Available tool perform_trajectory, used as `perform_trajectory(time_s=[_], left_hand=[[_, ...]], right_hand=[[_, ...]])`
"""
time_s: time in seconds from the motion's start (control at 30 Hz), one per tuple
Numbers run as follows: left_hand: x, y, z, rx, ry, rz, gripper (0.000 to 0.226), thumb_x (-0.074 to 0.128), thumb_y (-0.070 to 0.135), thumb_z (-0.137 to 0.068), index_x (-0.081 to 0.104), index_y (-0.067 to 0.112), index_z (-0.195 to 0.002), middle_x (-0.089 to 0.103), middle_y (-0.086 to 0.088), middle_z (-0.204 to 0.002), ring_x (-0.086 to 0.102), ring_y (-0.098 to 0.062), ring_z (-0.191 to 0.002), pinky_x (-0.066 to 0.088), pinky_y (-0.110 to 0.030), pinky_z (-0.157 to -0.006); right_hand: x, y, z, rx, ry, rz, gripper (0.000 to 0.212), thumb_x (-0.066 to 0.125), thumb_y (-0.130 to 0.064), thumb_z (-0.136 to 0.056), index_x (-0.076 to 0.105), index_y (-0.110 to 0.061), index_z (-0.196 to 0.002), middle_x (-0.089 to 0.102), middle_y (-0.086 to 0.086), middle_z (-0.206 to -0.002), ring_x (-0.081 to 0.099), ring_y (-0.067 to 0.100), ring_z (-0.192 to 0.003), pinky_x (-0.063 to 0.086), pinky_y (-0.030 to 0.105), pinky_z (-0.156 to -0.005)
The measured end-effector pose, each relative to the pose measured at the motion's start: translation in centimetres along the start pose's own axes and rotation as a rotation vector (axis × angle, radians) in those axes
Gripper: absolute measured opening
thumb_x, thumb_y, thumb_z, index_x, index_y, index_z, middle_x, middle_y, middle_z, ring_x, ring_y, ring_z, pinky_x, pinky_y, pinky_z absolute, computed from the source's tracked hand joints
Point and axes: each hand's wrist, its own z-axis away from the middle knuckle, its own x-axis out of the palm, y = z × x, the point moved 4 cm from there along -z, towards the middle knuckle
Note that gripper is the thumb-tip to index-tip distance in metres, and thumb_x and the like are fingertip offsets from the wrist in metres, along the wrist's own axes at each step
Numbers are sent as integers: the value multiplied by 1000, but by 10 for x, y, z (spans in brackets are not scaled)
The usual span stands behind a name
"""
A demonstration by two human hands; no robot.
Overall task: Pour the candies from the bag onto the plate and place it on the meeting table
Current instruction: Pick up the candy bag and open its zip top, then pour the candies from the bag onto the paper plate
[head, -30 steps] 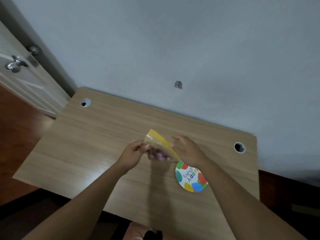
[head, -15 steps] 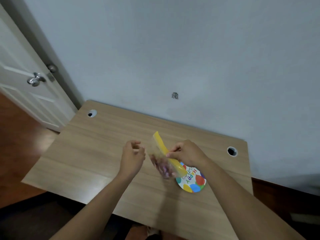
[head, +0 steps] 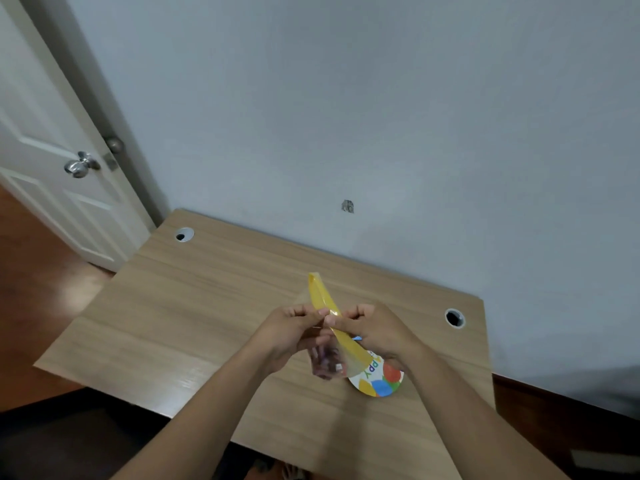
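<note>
Both hands pinch the yellow top strip of the clear bag [head: 341,344]: the left hand [head: 294,329] from nine o'clock, the right hand [head: 372,329] from three o'clock. The candies [head: 325,362] hang low in it, above the table [head: 207,306]. The plate [head: 379,379] lies just beside, at four o'clock. A hard tug could rip the bag, and candies might miss the plate and roll away.

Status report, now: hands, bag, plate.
Left hand and right hand both pinch the bag at its yellow top. Candies still inside, none poured. Plate on the table beneath the bag, partly hidden. Nothing in the way.
</note>
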Motion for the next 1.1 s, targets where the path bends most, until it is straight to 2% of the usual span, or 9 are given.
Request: perform_trajectory(time_s=[0.2,0.37,0.5,0.6,0.7,0.8,0.93,1.03,1.1], left_hand=[[10,-7,-4,13,82,67,15,66,7,-105,74,-6,-101,79,-14,-79,79,-17,-66,69,-24,-68],[13,-13,-7,25,132,122,30,64,5,-106,77,-6,-82,78,-17,-72,79,-17,-62,70,-24,-70],[12,-8,-4,57,152,107,31,65,7,-106,77,-5,-80,80,-20,-73,80,-18,-63,69,-23,-66],[5,-1,-2,95,222,152,29,61,6,-106,76,-9,-87,79,-19,-74,79,-16,-59,67,-20,-60],[-9,9,4,132,277,130,27,57,5,-104,78,-7,-91,81,-25,-87,80,-25,-72,69,-26,-64],[-27,19,12,172,283,-178,31,60,10,-101,73,7,-73,82,-22,-87,85,-33,-77,71,-36,-68],[-43,31,19,170,369,-646,12,69,21,-92,67,12,-84,82,-11,-88,85,-30,-77,70,-46,-72],[-42,28,20,83,227,-760,13,68,25,-95,65,15,-101,75,-6,-100,84,-28,-92,70,-45,-75],[-41,20,20,22,70,-776,35,68,28,-97,57,17,-128,68,-7,-115,79,-26,-107,71,-40,-80]], right_hand=[[2,9,1,28,53,-148,42,92,-31,-87,73,0,-108,86,5,-79,81,8,-66,58,17,-55],[2,16,-5,66,232,-172,42,93,-38,-83,78,-4,-102,85,9,-86,78,23,-78,66,48,-88],[5,11,-3,42,314,-98,37,90,-47,-82,80,-14,-97,86,4,-90,82,26,-89,64,42,-86],[1,6,-1,11,434,-155,17,81,-28,-93,77,-13,-100,84,10,-100,81,31,-98,65,44,-84],[-13,3,1,-4,450,-284,10,74,-16,-99,69,-8,-95,82,14,-87,84,31,-74,70,43,-63],[-29,-2,4,-103,480,117,20,74,-27,-100,70,-8,-94,81,8,-78,84,27,-68,70,43,-69],[-43,-19,11,-239,514,769,18,72,-37,-98,62,-25,-90,73,-3,-89,70,23,-87,59,43,-80],[-42,-29,13,-314,464,891,14,70,-32,-100,62,-21,-95,71,0,-94,69,26,-90,58,45,-82],[-39,-35,14,-369,442,862,14,70,-28,-101,61,-20,-93,71,1,-90,72,26,-82,59,47,-81]])
